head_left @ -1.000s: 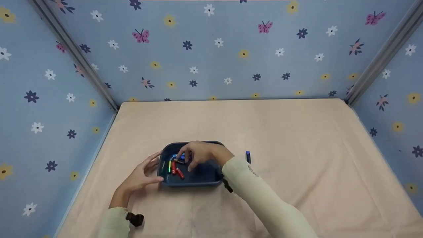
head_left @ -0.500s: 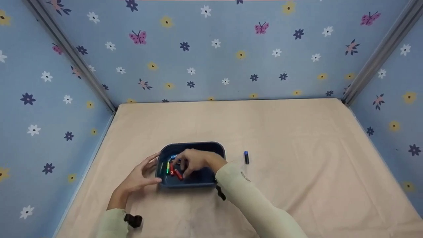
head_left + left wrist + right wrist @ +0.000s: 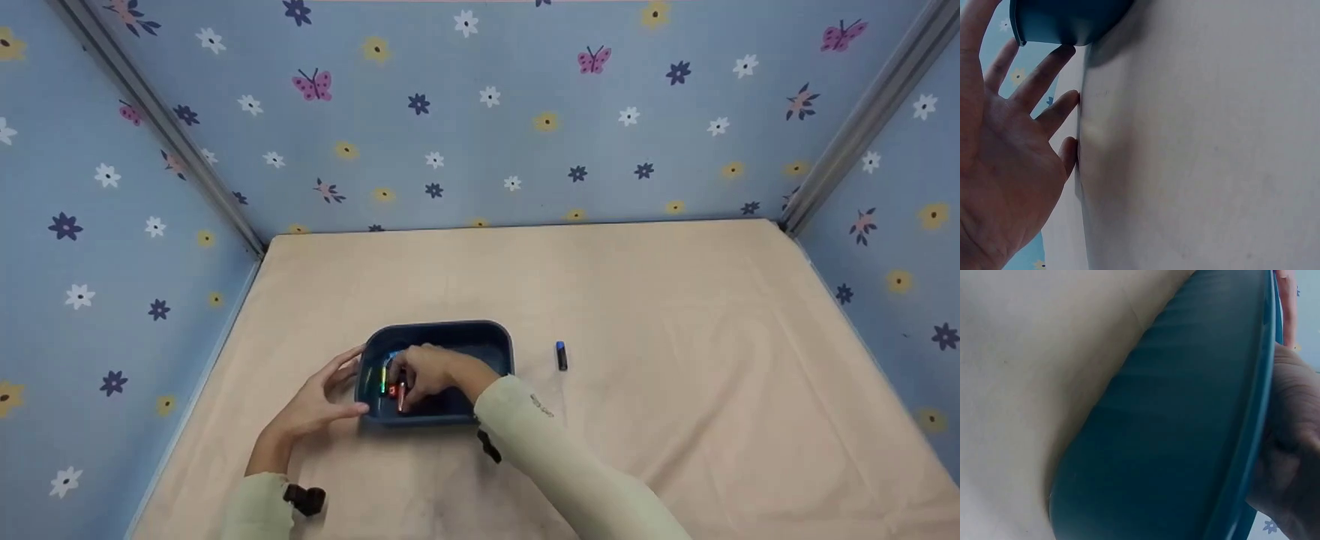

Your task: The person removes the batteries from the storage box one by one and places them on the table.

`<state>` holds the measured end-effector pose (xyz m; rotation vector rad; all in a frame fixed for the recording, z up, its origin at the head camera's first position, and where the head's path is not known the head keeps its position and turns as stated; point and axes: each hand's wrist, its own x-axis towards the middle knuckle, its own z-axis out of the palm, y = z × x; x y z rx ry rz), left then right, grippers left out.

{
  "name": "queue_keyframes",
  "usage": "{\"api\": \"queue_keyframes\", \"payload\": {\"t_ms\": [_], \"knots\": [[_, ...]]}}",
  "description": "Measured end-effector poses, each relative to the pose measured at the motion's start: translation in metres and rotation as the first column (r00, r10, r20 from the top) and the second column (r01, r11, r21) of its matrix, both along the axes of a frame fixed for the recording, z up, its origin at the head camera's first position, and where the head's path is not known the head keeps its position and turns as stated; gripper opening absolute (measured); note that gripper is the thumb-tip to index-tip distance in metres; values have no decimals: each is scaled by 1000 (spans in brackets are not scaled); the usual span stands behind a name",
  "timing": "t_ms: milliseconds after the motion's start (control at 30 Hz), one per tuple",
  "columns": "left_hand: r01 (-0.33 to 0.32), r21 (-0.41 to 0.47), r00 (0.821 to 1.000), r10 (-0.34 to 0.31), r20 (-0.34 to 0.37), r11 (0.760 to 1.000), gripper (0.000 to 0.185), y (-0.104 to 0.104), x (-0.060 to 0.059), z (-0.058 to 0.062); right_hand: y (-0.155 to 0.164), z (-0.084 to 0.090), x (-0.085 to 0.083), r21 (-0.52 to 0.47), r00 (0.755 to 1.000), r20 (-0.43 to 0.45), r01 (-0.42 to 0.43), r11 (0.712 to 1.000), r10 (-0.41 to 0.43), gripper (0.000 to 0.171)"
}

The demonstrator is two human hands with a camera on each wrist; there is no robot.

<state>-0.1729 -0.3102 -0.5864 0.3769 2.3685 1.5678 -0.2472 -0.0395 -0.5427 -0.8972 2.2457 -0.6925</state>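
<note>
batteries (image 3: 390, 382) are lying in a loose pile at the left end of the blue tray (image 3: 495, 341), red, green and blue ones mixed. the tray is sitting on the beige cloth (image 3: 675, 375), near the front left. right hand (image 3: 431, 373) is reaching down into the tray over the pile, fingers curling around what looks like a red battery; the head view is too small to say whether it's really pinching it, and the right wrist view is only showing the tray's outer wall and rim. left hand (image 3: 319, 401) is lying open, fingers straight, fingertips touching the tray's left wall, apparently bracing it. one blue battery (image 3: 561, 355) is lying on the cloth just right of the tray, apart from it.

judging by this, the picking step is in hand: one battery being singled out of the pile. next move is probably calling for a clean pinch on one cell only, lifting straight over the rim without dragging the neighbours, left hand holding the tray in place.
</note>
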Motion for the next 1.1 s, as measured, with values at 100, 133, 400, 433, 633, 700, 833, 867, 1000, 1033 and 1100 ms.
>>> {"api": "queue_keyframes", "payload": {"t_ms": [100,133,400,433,633,700,833,867,1000,1033,1100], "knots": [[-2,-8,1000,2,11,1000,98,1,0,1,-2,0,1,32,1000,-13,21,999,-21,45],[-3,-11,1000,3,14,1000,99,0,0,1,-2,0,1,43,1000,-17,26,999,-26,45],[5,-2,1000,-5,1,1000,98,0,0,1,-7,1,4,81,997,-70,37,996,-32,45],[7,-4,1000,-7,0,1000,98,0,0,1,-7,1,5,85,997,-74,32,996,-26,42],[-10,-21,999,11,31,1000,98,1,0,2,-5,0,6,115,998,-63,25,993,-18,16],[-18,-28,999,20,42,999,98,1,0,2,-4,0,6,126,997,-72,35,991,-26,9],[-26,-32,998,28,50,999,99,2,0,2,-1,0,6,131,996,-90,41,991,-29,3],[-26,-32,998,27,50,999,99,2,1,2,0,0,6,132,996,-86,41,990,-30,3],[-31,-36,998,33,55,999,99,3,1,2,7,3,0,148,996,-75,52,988,-41,3],[-35,-40,998,37,57,999,100,4,1,2,9,5,-1,167,996,-78,61,984,-48,5],[-44,-43,997,47,59,998,100,4,1,2,13,8,-5,190,995,-79,72,979,-58,7]]}}
